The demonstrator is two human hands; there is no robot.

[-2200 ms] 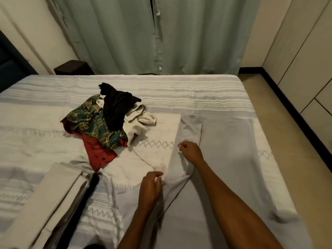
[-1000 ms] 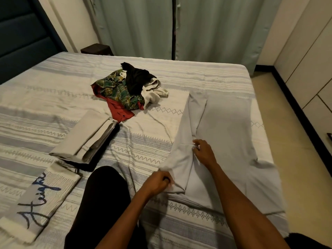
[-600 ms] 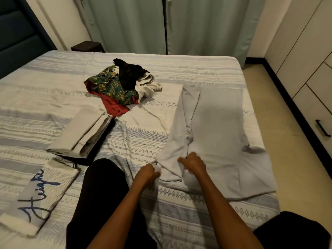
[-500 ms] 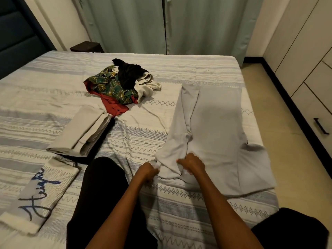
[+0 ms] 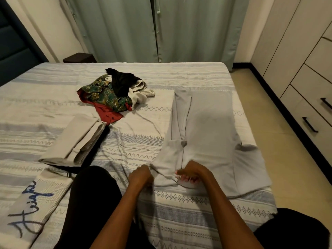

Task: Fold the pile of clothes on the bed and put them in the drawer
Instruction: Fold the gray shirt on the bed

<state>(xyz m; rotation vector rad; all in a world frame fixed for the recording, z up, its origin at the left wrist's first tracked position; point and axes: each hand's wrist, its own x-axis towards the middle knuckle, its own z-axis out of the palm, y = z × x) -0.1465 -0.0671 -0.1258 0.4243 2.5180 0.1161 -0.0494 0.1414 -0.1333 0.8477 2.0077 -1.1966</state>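
Grey shirt (image 5: 206, 133) lies flat on the bed (image 5: 53, 97), near its right edge. Left hand (image 5: 141, 177) and right hand (image 5: 192, 174) both pinch its folded-in sleeve. Unfolded pile (image 5: 116, 90) sits beyond; folded stack (image 5: 75, 141) lies left. Closed drawers (image 5: 312, 112) stand far right.

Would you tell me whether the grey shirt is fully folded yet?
Partly folded. The grey shirt has its left side turned inward, while its right sleeve lies spread; both hands grip the near edge.

Both hands have drawn back toward the body, the left hand (image 5: 141, 177) and right hand (image 5: 193, 172) now close together, pinching the shirt's (image 5: 210, 133) folded-over sleeve at its near end.
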